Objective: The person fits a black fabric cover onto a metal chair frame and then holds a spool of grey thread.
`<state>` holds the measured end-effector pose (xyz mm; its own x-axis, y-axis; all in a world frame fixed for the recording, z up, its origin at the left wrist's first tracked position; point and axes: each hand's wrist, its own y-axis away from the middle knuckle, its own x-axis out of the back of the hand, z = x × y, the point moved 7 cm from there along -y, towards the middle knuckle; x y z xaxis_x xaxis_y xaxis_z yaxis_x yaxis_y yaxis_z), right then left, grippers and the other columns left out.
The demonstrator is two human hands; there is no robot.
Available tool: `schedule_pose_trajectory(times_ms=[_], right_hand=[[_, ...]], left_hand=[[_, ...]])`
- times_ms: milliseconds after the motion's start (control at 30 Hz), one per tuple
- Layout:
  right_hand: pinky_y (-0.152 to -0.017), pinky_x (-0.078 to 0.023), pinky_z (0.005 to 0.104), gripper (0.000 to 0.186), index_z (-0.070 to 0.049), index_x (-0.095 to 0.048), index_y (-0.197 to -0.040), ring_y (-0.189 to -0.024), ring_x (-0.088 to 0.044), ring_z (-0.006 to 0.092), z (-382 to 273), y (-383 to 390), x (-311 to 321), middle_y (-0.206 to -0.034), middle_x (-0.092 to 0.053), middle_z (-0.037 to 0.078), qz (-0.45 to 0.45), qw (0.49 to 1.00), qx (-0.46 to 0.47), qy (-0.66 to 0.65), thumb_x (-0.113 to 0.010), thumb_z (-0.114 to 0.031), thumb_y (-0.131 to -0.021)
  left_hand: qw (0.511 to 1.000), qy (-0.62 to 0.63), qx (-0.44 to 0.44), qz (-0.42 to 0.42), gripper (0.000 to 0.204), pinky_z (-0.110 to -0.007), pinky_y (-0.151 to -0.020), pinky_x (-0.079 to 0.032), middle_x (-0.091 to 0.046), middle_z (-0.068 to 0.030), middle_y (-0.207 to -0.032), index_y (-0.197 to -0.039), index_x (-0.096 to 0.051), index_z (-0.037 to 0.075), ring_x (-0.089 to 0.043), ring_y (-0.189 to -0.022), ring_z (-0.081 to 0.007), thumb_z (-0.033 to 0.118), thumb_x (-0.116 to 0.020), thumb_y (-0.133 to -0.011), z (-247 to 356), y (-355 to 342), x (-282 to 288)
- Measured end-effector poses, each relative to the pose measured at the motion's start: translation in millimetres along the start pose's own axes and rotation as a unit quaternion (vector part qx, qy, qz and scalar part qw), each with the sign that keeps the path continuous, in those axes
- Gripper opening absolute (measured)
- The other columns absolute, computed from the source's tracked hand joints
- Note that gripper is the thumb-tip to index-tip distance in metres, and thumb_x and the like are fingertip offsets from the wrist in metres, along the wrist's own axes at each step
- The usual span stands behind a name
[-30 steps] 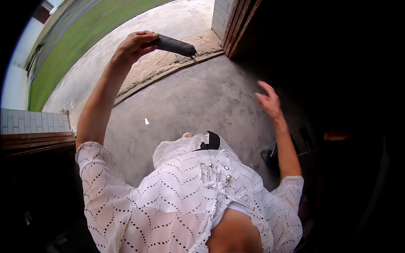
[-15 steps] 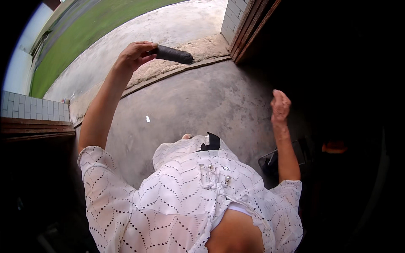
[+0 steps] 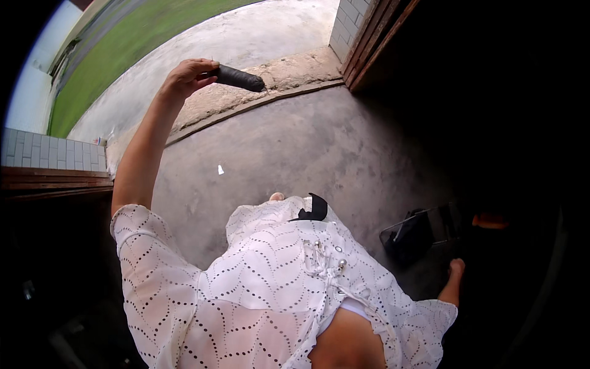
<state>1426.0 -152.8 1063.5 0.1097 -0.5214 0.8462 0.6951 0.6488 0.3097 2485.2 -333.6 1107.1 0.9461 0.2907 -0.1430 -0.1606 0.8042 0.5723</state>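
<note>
My left hand (image 3: 192,75) is stretched out toward the doorway, fingers and thumb pinching one end of a dark grey, roughly cylindrical roll (image 3: 239,79). The roll points to the right and tilts slightly down; its far end looks uneven, and I cannot make out its exact kind. A very thin upright line shows by my fingertips. At the lower right, my right arm (image 3: 452,290) is drawn in close to my side. Its end is small and dim there, so the fingers of my right hand do not show.
A rough stone doorsill (image 3: 289,74) crosses ahead, with pale paving and grass beyond. Wooden door frames (image 3: 369,46) stand at both sides. A small white scrap (image 3: 221,170) lies on the concrete floor (image 3: 295,141). To the right is a dark object with a thin frame (image 3: 409,237), near something orange (image 3: 490,221).
My right arm has swung from the front right back and down to my side. My left hand, still gripping the roll, has shifted slightly left in the view.
</note>
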Motion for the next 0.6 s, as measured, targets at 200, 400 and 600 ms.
schedule_pose_trajectory(times_ms=[200, 400, 600], right_hand=[[-0.070, -0.046, 0.0279, 0.038, -0.002, -0.056, -0.106, -0.080, -0.058, 0.0201, -352.8, 99.3, 98.4, -0.096, -0.061, 0.011, -0.022, 0.822, 0.411, -0.394, -0.063, -0.021, -0.073], [-0.064, -0.046, 0.0236, 0.073, 0.000, -0.030, -0.129, -0.079, -0.057, 0.0117, -537.4, 337.8, 228.7, -0.125, -0.040, 0.012, -0.334, 0.552, 0.590, -0.486, -0.070, -0.017, -0.070], [-0.061, -0.043, 0.0200, 0.056, -0.002, -0.040, -0.122, -0.066, -0.050, 0.0079, -585.6, 376.1, 211.2, -0.101, -0.051, 0.005, -0.300, 0.478, 0.595, -0.572, -0.067, -0.016, -0.075]], left_hand=[[0.992, -0.081, -0.033, -0.091, 0.012, -0.015, -0.057, -0.050, -0.056, -0.0002, -0.073, -0.078, -0.056, 0.007, -0.056, -0.062, -0.0062, 0.013, -0.066, -0.075, 23.6, 12.4, -121.2], [0.978, -0.105, -0.048, -0.172, 0.012, -0.015, -0.056, -0.049, -0.056, 0.0001, -0.073, -0.076, -0.057, 0.008, -0.055, -0.062, -0.0058, 0.014, -0.067, -0.074, 26.9, 11.4, -199.2], [0.980, 0.039, 0.019, -0.196, 0.014, -0.017, -0.059, -0.053, -0.056, -0.0028, -0.074, -0.081, -0.056, 0.002, -0.056, -0.064, -0.0086, 0.011, -0.066, -0.075, 10.2, 18.1, -227.1]])
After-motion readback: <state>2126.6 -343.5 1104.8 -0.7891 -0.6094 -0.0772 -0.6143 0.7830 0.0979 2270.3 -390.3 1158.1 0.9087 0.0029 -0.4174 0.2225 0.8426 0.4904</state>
